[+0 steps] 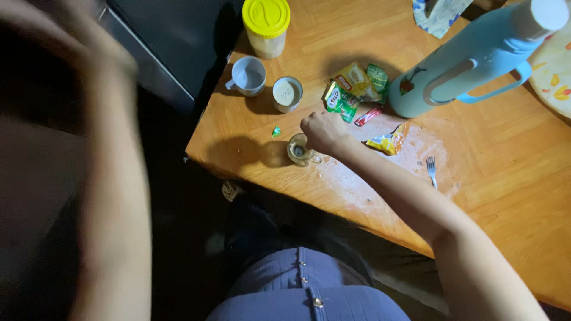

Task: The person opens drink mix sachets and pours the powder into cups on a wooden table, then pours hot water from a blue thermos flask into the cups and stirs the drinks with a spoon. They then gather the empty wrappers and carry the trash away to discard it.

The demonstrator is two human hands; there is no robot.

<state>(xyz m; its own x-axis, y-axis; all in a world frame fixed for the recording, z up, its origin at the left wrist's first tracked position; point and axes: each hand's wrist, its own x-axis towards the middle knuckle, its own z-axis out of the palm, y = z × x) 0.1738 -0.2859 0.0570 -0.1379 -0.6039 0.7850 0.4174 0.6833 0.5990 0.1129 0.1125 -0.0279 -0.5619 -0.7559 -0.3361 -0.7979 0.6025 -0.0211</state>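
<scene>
1. Our right hand is curled closed at the rim of a small glass cup — near the table's front-left corner.
2. Our left hand is raised, blurred — its grip perhaps loose; we cannot tell.

On the wooden table lies a little heap of packets. A green packet sits in front, touching a yellow packet behind it, with a small green packet beside that. A thin red packet lies just below them. A crumpled yellow wrapper lies nearer the edge. A tiny green scrap lies apart, to the left.
</scene>
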